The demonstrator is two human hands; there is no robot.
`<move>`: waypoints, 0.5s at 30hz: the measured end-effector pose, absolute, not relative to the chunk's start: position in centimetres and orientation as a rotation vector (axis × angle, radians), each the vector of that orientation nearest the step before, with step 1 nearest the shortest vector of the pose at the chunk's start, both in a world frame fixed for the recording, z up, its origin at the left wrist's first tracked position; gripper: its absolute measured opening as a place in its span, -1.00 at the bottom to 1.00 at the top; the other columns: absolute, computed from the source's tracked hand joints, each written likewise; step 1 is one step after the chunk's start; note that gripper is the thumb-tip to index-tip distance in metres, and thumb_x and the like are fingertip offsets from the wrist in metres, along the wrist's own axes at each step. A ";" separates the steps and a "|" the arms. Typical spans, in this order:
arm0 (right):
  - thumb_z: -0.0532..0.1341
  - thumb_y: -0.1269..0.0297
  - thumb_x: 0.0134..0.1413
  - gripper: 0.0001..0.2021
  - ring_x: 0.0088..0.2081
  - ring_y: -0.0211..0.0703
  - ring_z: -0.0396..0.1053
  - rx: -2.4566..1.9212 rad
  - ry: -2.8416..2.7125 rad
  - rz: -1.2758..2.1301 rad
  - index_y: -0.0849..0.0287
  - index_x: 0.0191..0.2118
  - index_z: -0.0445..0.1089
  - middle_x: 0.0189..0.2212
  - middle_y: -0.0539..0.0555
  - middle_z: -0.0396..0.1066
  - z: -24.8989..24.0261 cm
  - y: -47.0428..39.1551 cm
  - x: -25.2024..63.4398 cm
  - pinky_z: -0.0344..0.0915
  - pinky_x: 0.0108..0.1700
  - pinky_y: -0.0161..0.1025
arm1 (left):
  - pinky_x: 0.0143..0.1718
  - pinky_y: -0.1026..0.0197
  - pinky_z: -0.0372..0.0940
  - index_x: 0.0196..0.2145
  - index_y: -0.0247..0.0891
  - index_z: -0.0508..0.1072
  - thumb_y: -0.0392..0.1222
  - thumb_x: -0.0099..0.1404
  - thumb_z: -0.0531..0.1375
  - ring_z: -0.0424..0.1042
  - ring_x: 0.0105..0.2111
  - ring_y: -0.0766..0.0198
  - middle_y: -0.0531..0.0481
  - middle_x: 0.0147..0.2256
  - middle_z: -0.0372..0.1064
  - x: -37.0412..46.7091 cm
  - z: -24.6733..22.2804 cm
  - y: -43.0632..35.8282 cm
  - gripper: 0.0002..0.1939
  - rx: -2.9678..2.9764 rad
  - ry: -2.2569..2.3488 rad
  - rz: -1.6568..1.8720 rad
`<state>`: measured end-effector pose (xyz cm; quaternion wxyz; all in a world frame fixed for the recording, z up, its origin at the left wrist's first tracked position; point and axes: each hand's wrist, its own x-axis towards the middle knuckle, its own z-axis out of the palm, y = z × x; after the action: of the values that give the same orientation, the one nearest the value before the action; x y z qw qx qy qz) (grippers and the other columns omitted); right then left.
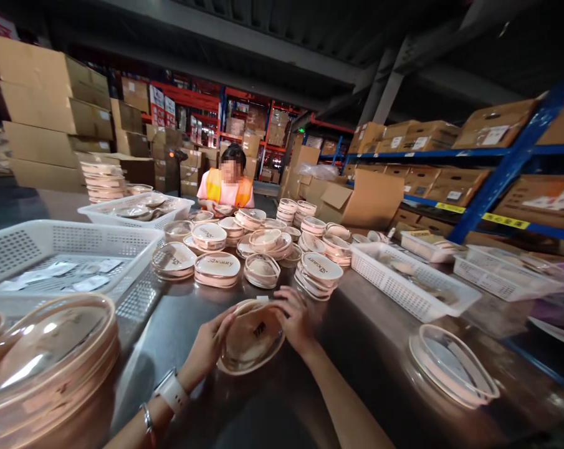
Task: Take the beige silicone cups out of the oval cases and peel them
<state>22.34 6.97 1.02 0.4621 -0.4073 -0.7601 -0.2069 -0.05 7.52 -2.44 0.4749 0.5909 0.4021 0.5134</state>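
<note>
A stack (43, 368) looms left of the case (251, 337). My left hand (211, 343) and right hand (295, 318) both clasp it, tilted; I judge loosened fingers could drop it onto the table (356, 349)

Oval pink case (251, 337) — clear lid, dark lettering, tilted up, on dark steel table

Pale pink case (251, 337), white baskets (52, 246), seemingly orange vest (214, 186).

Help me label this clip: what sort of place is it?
Probably a warehouse packing area: cardboard boxes on tall racks, and a long table crowded with oval lidded containers. Both hands hold one container.
</note>
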 end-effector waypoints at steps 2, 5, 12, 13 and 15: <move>0.11 0.35 0.25 -0.82 -0.15 -0.07 0.39 -0.935 -1.938 -0.487 0.07 -0.32 0.45 -0.38 0.02 0.49 1.0 6.6 22.0 0.26 -0.05 -0.02 | -0.11 -0.04 0.41 -0.11 -0.28 0.57 0.18 0.22 0.13 0.52 -0.16 -0.10 -0.09 -0.36 0.60 -0.1 -2.7 7.8 -0.48 1.490 1.001 1.241; 0.06 0.44 0.23 -0.78 -0.20 -0.12 0.38 -0.849 -2.028 -0.394 0.10 -0.33 0.42 -0.35 0.02 0.48 0.8 5.6 21.2 0.26 -0.13 -0.08 | 0.01 -0.03 0.34 -0.05 -0.25 0.54 0.15 0.27 0.09 0.46 -0.03 -0.08 -0.11 -0.11 0.55 -0.5 -3.0 8.2 -0.49 1.566 1.016 1.238; 0.10 0.37 0.16 -0.88 -0.23 -0.08 0.38 -0.849 -1.910 -0.160 0.12 -0.21 0.35 -0.32 0.09 0.45 0.5 5.5 22.5 0.30 -0.12 -0.07 | -0.33 0.18 0.44 0.20 -0.09 0.27 0.04 0.24 0.20 0.56 -0.35 0.13 -0.08 -0.10 0.54 -2.3 -3.5 8.2 -0.41 2.315 1.188 1.307; 0.10 0.32 0.17 -0.87 -0.22 -0.06 0.38 -0.891 -1.851 -0.117 0.12 -0.20 0.36 -0.31 0.11 0.44 0.4 5.8 22.9 0.31 -0.12 -0.07 | -0.34 0.19 0.44 0.20 -0.09 0.26 0.02 0.22 0.22 0.56 -0.36 0.13 -0.07 -0.14 0.55 -2.4 -3.7 8.2 -0.39 2.371 1.174 1.329; 0.07 0.27 0.22 -0.83 -0.20 -0.04 0.39 -0.957 -1.791 -0.058 0.13 -0.19 0.38 -0.29 0.14 0.45 0.3 6.5 23.4 0.33 -0.12 -0.08 | -0.34 0.20 0.45 0.19 -0.09 0.27 0.02 0.20 0.25 0.57 -0.34 0.12 -0.06 -0.15 0.56 -2.4 -4.0 8.2 -0.38 2.403 1.121 1.357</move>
<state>23.41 6.51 0.33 0.5269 -0.4002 -0.7494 -0.0242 -2.37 8.17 -3.98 0.0814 0.8039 0.3752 0.4542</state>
